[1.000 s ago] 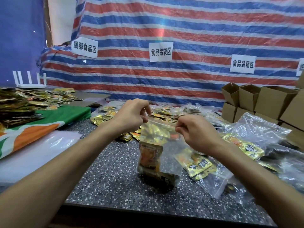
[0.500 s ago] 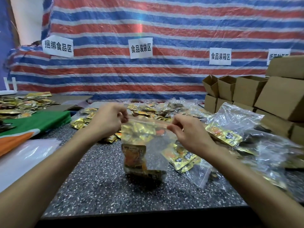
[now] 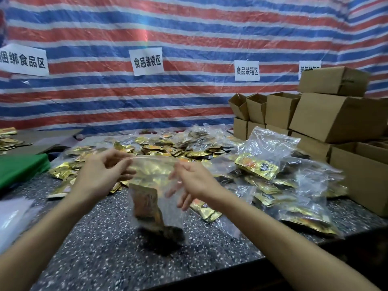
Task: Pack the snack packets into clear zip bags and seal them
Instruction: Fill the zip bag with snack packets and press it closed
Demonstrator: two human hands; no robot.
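clear bag (image 3: 155, 185) loaded, mid-seal. left hand (image 3: 100, 175) pinches its top; right hand (image 3: 195, 181): can't tell, blurred. next: press top shut end to end.

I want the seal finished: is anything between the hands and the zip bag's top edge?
Nothing visible does. The left hand is at the top left corner of the clear zip bag, the right hand at its top right with fingers spread. Blur hides whether the left pinches.

A cardboard box (image 3: 333, 80) hides half the rightmost sign (image 3: 309, 66); the zip bag (image 3: 154, 165) is blurred.
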